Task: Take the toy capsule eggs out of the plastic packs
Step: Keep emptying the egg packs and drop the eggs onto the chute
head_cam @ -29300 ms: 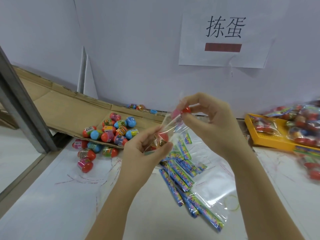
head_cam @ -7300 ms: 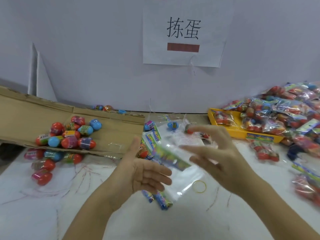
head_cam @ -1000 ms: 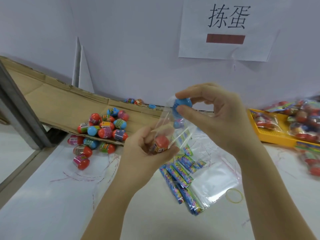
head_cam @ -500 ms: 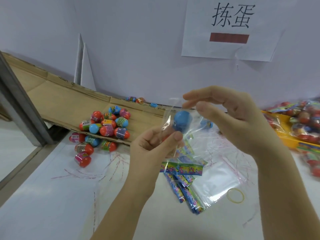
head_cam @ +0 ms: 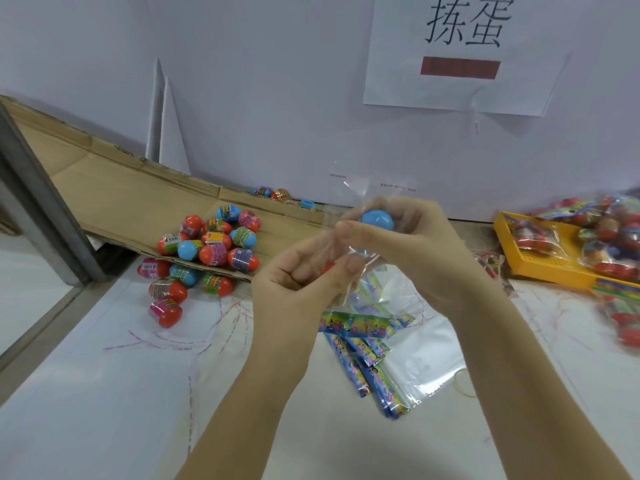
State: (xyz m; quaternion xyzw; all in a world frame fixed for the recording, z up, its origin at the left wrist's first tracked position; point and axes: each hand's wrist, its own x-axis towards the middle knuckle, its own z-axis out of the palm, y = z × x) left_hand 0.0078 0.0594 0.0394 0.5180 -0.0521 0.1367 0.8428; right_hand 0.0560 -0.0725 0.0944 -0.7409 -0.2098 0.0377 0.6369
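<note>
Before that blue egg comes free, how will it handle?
Probably light: the right hand pinches the blue egg through the clear pack. Its smooth round shell looks slippery and would likely roll if dropped.

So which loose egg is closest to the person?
The pink-labelled red egg on the white table; every other loose egg lies farther back, toward the cardboard.
</note>
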